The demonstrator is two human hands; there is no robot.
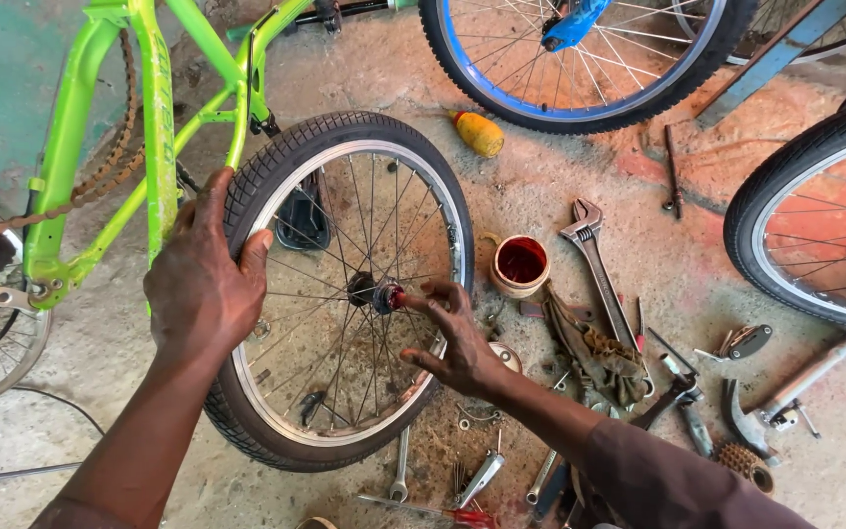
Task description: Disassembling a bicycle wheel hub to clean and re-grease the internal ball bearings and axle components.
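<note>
A small bicycle wheel (345, 157) with a black tyre and silver rim stands upright on the floor in front of me. My left hand (203, 279) grips the tyre at its upper left edge. My right hand (457, 343) reaches through to the hub (376, 292) at the wheel's middle, fingertips on a small reddish part at the axle end. A bright green bicycle frame (154, 118) with a rusty chain (100, 181) stands upside down just left of the wheel.
A small tub of red grease (521, 264) sits right of the wheel. An adjustable wrench (594, 260), spanners (401, 470), a rag (599, 348), a cog (741, 460) and loose parts lie on the concrete. A yellow bottle (479, 133) lies behind. Other bicycle wheels (580, 59) (815, 225) stand top and right.
</note>
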